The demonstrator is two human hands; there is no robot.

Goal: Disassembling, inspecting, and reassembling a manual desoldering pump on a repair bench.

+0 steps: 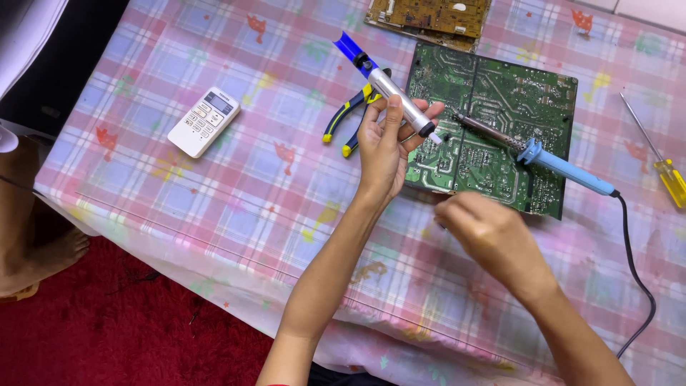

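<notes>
My left hand (386, 146) grips a silver desoldering pump (389, 86) with a blue plunger end, its white tip pointing down at the green circuit board (500, 93). A blue-handled soldering iron (550, 161) lies across that board, its metal tip near the pump's nozzle and its black cord trailing off to the right. My right hand (486, 232) hovers blurred over the tablecloth just below the board's near edge, fingers curled; whether it holds anything cannot be told.
Blue-and-yellow pliers (350, 118) lie left of the board. A white remote control (204, 121) sits further left. A brown circuit board (432, 18) lies at the far edge, a yellow-handled screwdriver (661, 164) at the right. The table edge (179, 246) drops to red carpet.
</notes>
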